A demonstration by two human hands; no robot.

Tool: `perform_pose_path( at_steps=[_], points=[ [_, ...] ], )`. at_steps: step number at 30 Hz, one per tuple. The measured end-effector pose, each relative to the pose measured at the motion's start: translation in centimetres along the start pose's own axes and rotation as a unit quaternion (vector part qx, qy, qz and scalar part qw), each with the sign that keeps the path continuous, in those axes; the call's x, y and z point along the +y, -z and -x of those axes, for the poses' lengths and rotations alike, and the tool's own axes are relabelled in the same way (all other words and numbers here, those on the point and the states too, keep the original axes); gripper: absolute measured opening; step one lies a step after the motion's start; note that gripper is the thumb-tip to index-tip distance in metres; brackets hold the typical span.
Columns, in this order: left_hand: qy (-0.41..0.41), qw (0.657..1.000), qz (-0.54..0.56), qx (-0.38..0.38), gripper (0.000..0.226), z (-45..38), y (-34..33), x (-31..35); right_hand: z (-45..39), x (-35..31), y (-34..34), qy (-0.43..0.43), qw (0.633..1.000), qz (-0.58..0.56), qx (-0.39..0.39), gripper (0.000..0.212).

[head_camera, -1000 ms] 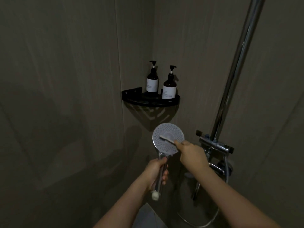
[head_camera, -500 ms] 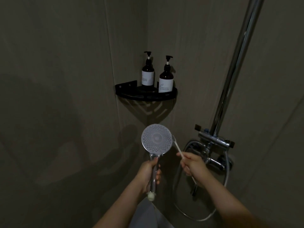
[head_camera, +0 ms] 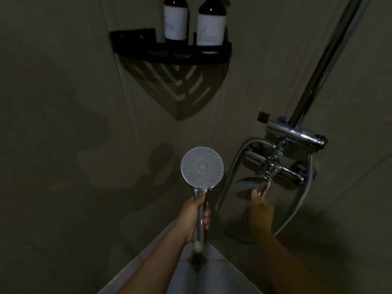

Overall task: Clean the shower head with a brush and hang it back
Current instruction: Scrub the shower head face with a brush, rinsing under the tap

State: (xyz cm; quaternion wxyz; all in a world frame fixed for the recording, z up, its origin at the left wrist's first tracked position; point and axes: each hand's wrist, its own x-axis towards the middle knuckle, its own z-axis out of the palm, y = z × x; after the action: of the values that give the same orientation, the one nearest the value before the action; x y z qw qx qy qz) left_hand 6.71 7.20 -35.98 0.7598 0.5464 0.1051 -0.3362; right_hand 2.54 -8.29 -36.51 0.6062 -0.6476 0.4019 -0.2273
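My left hand [head_camera: 196, 213] grips the chrome handle of the round shower head [head_camera: 202, 167], which stands upright with its white nozzle face turned to me. My right hand [head_camera: 259, 211] is to its right, just below the chrome tap, and pinches a thin white brush [head_camera: 266, 188] whose upper end points up towards the tap spout [head_camera: 252, 182]. The brush is blurred and partly hidden by my fingers. It is apart from the shower head.
A chrome mixer valve [head_camera: 294, 133] and riser pipe [head_camera: 322, 62] are on the right wall, with the hose [head_camera: 224, 187] looping below. A black corner shelf [head_camera: 169, 54] holds two dark pump bottles [head_camera: 176, 20]. Tiled walls close in on both sides.
The brush has left the shower head face and my right hand has moved right and down to the tap. The view has tilted down and closer to the corner.
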Motion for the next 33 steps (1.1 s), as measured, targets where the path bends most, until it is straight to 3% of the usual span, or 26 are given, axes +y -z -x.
perform_pose_path(
  at_steps=[3,6,10,14,18,33],
  points=[
    [0.003,1.0,-0.021,-0.001,0.035,-0.7,-0.3,-1.4,-0.8,1.1,0.7,-0.03,0.998,-0.04,0.029,0.03],
    [-0.007,0.999,-0.044,0.006,0.033,-1.2,-0.3,-2.2,-1.3,0.6,1.2,-0.128,0.982,-0.128,-0.048,0.017],
    [0.0,1.0,-0.029,0.008,0.034,-1.8,-0.4,-2.2,-1.4,-0.2,-0.3,-0.162,0.956,-0.222,-0.105,0.03],
    [0.011,1.0,-0.023,0.0,0.037,-2.1,-0.5,-1.6,-1.2,-1.9,-2.1,-0.227,0.881,-0.408,-0.077,0.04],
    [0.003,1.0,-0.028,-0.003,0.038,-2.2,-0.3,-1.2,-0.9,-2.8,-2.4,-0.247,0.872,-0.415,-0.075,0.054],
    [-0.018,0.999,-0.025,-0.011,0.037,-1.7,0.1,-0.7,-0.5,-3.2,-2.9,-0.266,0.855,-0.443,-0.033,0.065]
  ],
)
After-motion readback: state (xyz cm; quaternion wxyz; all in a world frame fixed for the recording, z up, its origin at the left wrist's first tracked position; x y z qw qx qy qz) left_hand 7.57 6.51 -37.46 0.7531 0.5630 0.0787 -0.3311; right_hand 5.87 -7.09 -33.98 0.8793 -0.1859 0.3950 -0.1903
